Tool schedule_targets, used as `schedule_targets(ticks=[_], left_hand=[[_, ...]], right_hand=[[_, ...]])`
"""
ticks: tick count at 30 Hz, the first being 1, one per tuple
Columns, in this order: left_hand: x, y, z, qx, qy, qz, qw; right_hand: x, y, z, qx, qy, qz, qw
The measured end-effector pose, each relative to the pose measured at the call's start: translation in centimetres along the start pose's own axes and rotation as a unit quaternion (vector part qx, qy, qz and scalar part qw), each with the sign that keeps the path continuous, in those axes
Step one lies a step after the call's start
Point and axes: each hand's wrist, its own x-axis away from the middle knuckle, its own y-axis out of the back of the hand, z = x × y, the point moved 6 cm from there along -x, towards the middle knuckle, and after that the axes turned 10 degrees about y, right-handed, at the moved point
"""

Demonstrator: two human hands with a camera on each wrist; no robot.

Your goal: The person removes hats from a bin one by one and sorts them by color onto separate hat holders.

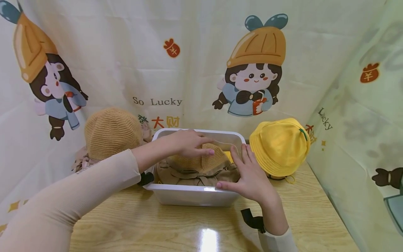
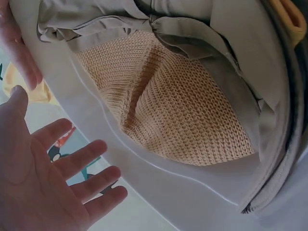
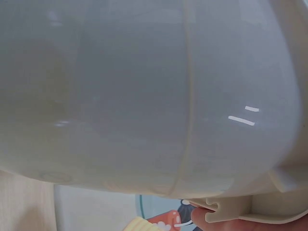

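A tan knitted hat with a brown fabric brim and a tied band sits inside a white plastic bin. My left hand hovers over the hat with fingers extended; in the left wrist view the same hand has its fingers spread, holding nothing. At the bin's right end, my right hand rests on the rim, thumb at the front edge and fingers stretched along the side. The right wrist view is filled by the bin's smooth outer wall, with a finger at the rim below.
Left of the bin stands another tan knitted hat. On the right is a yellow bucket hat with a thin cord. Something yellow shows inside the bin. Printed curtains enclose the wooden table.
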Motion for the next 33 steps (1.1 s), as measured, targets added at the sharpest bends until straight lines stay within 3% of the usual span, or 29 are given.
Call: schedule_targets(ticks=[9, 20, 26, 33], left_hand=[[-1.3, -0.2, 0.3, 0.01, 0.012, 0.009, 0.9998], [-2.1, -1.2, 0.8, 0.01, 0.024, 0.059, 0.9979], [-2.5, -2.2, 0.8, -0.011, 0.024, 0.087, 0.9958], [-2.9, -2.5, 0.6, -0.03, 0.037, 0.076, 0.996]], right_hand=[[0.1, 0.0, -0.1, -0.001, -0.002, 0.002, 1.0], [-0.1, -0.1, -0.2, -0.008, -0.002, 0.0, 1.0], [0.0, -0.4, -0.4, -0.008, -0.004, -0.004, 1.0], [-0.1, -0.3, -0.3, 0.002, 0.004, -0.011, 0.9999]])
